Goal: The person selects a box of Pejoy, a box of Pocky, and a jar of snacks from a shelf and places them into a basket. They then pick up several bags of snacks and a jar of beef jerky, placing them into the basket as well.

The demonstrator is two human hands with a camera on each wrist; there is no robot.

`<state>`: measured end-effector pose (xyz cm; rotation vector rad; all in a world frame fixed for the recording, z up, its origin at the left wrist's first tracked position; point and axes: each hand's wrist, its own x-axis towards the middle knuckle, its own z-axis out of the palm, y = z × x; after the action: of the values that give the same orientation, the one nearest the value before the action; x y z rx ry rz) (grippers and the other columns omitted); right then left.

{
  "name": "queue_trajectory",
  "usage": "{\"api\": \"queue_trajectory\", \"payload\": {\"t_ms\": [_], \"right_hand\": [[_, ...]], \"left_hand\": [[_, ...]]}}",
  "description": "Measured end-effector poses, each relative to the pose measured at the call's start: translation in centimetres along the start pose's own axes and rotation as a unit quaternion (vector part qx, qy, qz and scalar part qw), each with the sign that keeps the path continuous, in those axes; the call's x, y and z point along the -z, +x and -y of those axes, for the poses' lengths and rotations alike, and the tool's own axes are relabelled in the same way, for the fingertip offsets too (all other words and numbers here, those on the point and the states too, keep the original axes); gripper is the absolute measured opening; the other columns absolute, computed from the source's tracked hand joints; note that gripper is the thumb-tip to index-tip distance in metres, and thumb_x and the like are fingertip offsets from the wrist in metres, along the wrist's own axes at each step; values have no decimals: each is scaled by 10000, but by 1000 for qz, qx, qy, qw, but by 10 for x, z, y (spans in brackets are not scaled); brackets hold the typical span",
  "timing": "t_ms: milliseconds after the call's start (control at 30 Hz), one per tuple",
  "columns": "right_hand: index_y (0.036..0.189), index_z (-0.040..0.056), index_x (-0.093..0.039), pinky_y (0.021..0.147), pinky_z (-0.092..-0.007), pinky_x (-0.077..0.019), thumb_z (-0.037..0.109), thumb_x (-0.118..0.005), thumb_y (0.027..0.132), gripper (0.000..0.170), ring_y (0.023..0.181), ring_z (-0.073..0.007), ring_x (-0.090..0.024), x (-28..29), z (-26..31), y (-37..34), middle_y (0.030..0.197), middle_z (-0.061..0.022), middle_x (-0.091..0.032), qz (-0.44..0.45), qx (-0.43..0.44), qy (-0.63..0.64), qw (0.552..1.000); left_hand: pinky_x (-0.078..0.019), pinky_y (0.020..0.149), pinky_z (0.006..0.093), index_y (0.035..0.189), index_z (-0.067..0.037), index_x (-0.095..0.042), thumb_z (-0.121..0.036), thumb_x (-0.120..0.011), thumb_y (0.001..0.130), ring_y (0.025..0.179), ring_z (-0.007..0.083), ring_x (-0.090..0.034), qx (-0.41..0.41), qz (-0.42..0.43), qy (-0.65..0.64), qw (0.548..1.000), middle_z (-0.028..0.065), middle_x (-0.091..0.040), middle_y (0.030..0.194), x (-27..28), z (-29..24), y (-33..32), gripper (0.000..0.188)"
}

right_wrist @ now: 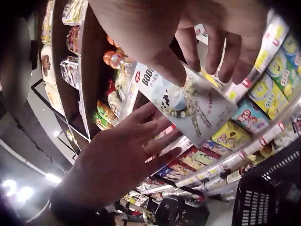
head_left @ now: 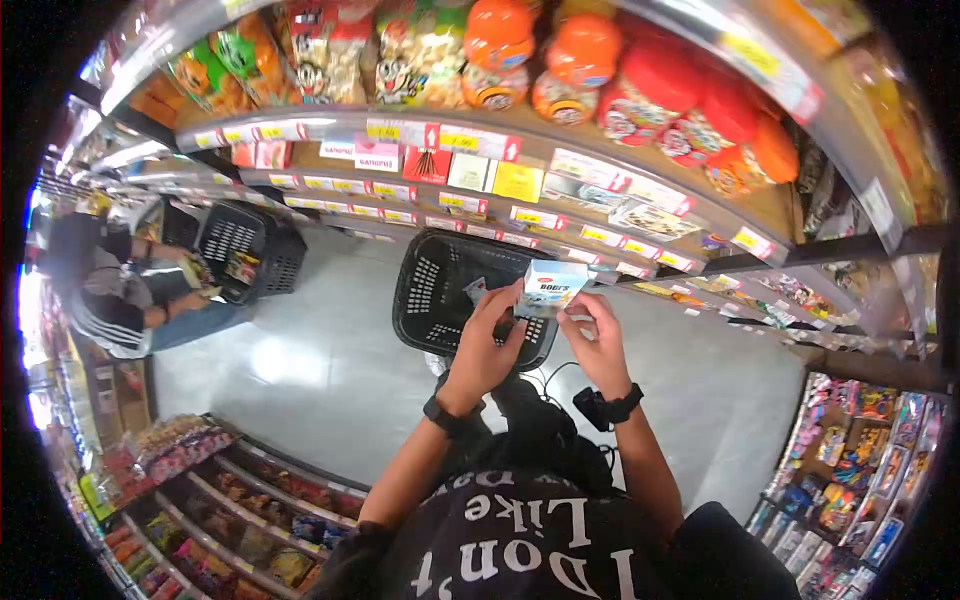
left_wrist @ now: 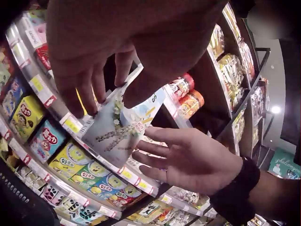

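Shop aisle: a smooth pale-grey floor [head_left: 300,385] runs between stocked shelves, with a bright patch of light reflected on it.
Box in hand: a pale box [head_left: 553,287] with dark lettering and a picture of speckled sticks, held up over the near basket.
Left hand: the left hand [head_left: 485,350] is partly closed, pinching the box at its left side, thumb over the printed face.
Right hand: the right hand [head_left: 602,345] is loosely bent, thumb and fingers at the box's opposite edge, lightly holding it.
Near basket: a black basket [head_left: 404,310] with slotted walls lies below the box; a small packet [head_left: 475,290] is inside.
Facing shelves: the upper shelf edge [head_left: 340,130] carries yellow-and-white price labels; above it stand bags and orange-lidded jars [head_left: 500,35], below it flat boxes, including a red box [head_left: 427,163] and a yellow box [head_left: 517,182].
Aisle, left: another person [head_left: 110,290] in a striped sleeve is beside a second basket [head_left: 285,265].
Behind: tiered shelves [head_left: 280,525] of bagged goods at lower left; a rack [head_left: 855,465] of small colourful packs at lower right.
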<state>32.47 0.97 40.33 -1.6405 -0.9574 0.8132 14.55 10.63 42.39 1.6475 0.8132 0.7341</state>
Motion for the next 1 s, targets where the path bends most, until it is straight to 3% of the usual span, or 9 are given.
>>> {"api": "queue_trajectory", "payload": {"t_ms": [100, 133, 400, 467, 567, 633, 767, 833, 1000], "right_hand": [[1289, -19, -572, 833, -302, -556, 37, -717, 895, 424, 1050, -203, -635, 8, 13, 0, 1138, -102, -573, -1, 9, 51, 999], [1332, 0, -542, 840, -301, -550, 38, -699, 902, 460, 1062, -199, -632, 10, 19, 0, 1149, -113, -587, -7, 40, 29, 999], [1487, 1, -372, 858, -320, -547, 16, -653, 907, 645, 1051, -199, -663, 14, 22, 65, 1236, -173, -629, -43, 62, 49, 996], [1500, -11, -341, 842, -318, -559, 9, -632, 913, 655, 1057, -196, -666, 10, 5, 90, 1234, -168, -632, -73, 110, 14, 991], [1501, -17, -333, 842, -333, -570, 7, -607, 916, 646, 1072, -204, -663, 5, 10, 114, 1227, -162, -636, -87, 42, 63, 993], [1414, -26, -412, 842, -337, -573, 7, -601, 908, 541, 1043, -207, -672, 0, -1, 129, 1195, -144, -643, -96, 30, 71, 992], [1297, -19, -482, 829, -326, -557, 13, -611, 899, 419, 985, -192, -680, -5, -13, 146, 1109, -109, -676, -116, 23, 95, 988], [1302, -9, -487, 844, -329, -555, -10, -614, 896, 426, 957, -183, -684, -5, -11, 151, 1110, -103, -683, -131, 0, 136, 982], [1141, -79, -602, 729, -366, -509, 204, -636, 907, 369, 810, -225, -657, 4, 3, 154, 956, -155, -713, -155, -109, -73, 979]], "left_hand": [[-507, 903, 329, 1415, -41, -520, 49, -650, 862, 1072, 277, -642, -18, -5, 11, 1000, 177, -609, 1306, -12, -13, 2, 575], [-424, 1084, 370, 1462, -34, -474, 9, -635, 907, 1328, 226, -520, 39, 31, -16, 999, 139, -528, 1461, -12, -24, 2, 580], [-391, 1091, 333, 1487, -7, -373, 65, -626, 872, 1367, 221, -433, -110, 47, -23, 993, 109, -451, 1406, -36, 15, 85, 669], [-401, 1079, 333, 1460, -3, -381, 77, -616, 871, 1360, 223, -440, -122, 55, -1, 991, 110, -450, 1405, -36, 28, 109, 640], [-408, 1068, 343, 1415, -3, -394, 62, -635, 857, 1328, 267, -470, -99, 62, -54, 992, 140, -471, 1368, -39, 38, 133, 612], [-395, 1083, 364, 1396, 12, -421, 46, -655, 818, 1284, 342, -507, -62, 52, -124, 989, 175, -504, 1324, -40, 39, 146, 625], [-463, 1015, 363, 1389, -28, -425, -16, -660, 899, 1271, 254, -525, -98, 117, 3, 988, 146, -494, 1352, -31, 60, 172, 543], [-433, 1050, 379, 1361, 22, -467, -67, -662, 875, 1274, 326, -526, -53, 121, -19, 991, 216, -517, 1358, -25, 39, 176, 531], [-463, 1014, 404, 1286, 35, -566, -168, -681, 847, 1202, 395, -585, -19, 159, 77, 984, 272, -602, 1297, -20, 27, 194, 497]]}}
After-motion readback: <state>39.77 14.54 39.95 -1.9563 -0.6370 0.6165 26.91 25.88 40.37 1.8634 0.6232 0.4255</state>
